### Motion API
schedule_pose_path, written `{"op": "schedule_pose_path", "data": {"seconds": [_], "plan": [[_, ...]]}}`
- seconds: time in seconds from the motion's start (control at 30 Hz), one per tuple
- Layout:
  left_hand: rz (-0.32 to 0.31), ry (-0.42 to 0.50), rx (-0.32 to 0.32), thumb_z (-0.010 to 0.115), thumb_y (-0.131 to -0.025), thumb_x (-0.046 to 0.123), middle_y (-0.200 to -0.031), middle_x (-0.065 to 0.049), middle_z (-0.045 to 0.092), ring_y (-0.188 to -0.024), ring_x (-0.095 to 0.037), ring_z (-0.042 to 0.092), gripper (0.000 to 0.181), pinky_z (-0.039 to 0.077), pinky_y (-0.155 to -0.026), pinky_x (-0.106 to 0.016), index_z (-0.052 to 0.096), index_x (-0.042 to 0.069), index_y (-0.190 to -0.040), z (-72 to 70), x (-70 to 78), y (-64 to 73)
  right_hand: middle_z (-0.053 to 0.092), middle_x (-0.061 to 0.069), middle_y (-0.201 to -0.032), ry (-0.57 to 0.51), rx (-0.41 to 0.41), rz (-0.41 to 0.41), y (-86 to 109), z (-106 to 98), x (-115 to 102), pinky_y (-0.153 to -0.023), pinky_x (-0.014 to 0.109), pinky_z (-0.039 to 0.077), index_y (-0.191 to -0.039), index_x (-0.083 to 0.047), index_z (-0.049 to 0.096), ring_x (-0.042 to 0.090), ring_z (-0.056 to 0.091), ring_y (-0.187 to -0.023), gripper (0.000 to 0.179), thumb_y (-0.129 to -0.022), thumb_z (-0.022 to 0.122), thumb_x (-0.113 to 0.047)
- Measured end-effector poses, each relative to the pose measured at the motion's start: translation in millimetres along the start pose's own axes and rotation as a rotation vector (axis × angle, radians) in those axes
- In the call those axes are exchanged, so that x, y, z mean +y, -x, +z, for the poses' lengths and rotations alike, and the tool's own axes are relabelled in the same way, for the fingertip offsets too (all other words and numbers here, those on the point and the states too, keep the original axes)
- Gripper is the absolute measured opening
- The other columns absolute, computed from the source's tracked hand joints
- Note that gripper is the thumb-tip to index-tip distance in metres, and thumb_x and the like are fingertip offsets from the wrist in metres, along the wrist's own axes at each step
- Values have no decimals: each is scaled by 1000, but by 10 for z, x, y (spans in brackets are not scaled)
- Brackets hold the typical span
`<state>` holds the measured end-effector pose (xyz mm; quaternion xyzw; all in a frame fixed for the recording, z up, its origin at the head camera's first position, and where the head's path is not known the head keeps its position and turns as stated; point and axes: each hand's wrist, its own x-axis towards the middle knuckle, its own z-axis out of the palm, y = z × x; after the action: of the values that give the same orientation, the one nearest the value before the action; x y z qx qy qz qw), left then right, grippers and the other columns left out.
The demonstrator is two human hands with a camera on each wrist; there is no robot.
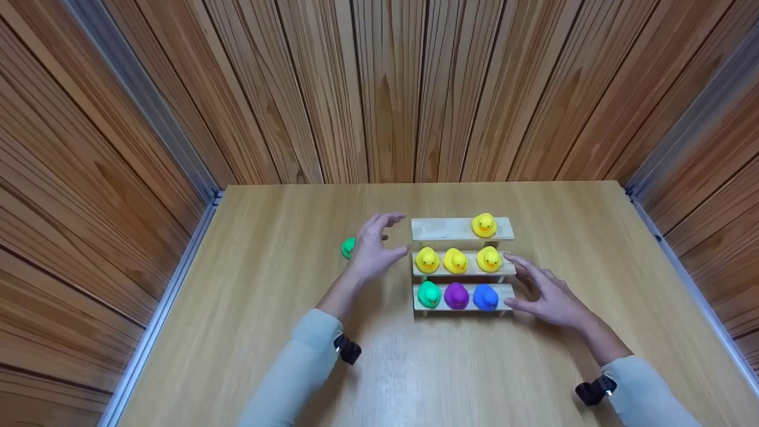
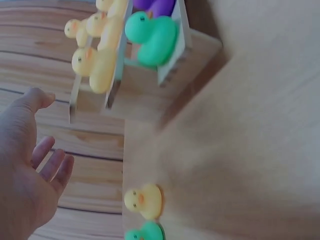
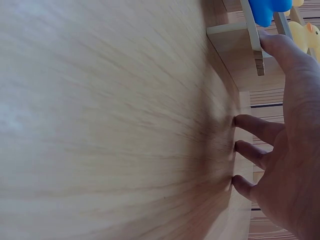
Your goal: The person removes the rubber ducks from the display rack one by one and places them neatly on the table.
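Observation:
A three-tier wooden display stand [image 1: 439, 229] holds rubber ducks. One yellow duck [image 1: 484, 225] sits on the top tier, right of its middle. Three yellow ducks fill the middle tier, among them a left one [image 1: 427, 260]. The bottom tier carries a green duck [image 1: 429, 294], a purple duck [image 1: 456, 296] and a blue duck [image 1: 485, 297]. My left hand [image 1: 372, 252] hovers just left of the stand, fingers spread and holding nothing. At the stand's right end, my right hand [image 1: 548, 296] has its thumb touching the bottom tier and its index finger beside the middle tier.
Left of the stand, another green duck [image 1: 348, 247] lies on the table [image 1: 237, 332], partly behind my left hand. The left wrist view shows a loose yellow duck [image 2: 145, 201] beside it. Wood-panelled walls [image 1: 391, 89] enclose the table's back and sides.

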<state>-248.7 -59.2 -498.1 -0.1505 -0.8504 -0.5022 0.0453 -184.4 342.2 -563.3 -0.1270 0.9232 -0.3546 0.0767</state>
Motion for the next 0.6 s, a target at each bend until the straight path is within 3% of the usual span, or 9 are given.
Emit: {"op": "schedule_pose_path", "data": {"seconds": [0.4,0.6], "plan": [[-26,8,-78,87,-97,10,-161,-11,62,-152,-32,59,68,57,-124,-49,61,17,-159,309,295,-100,48,27,-176,-9,1,-6,1,6,6,-118,88,27,-177,-39,27,60,41,-160,93,-102,82,-47],[-50,10,-61,89,-97,14,-160,-8,64,-150,-30,64,69,55,-127,-45,61,21,-159,396,418,-155,47,27,-176,-22,-1,-14,2,9,18,-118,88,26,-177,-39,26,60,39,-160,93,-103,81,-45]]}}
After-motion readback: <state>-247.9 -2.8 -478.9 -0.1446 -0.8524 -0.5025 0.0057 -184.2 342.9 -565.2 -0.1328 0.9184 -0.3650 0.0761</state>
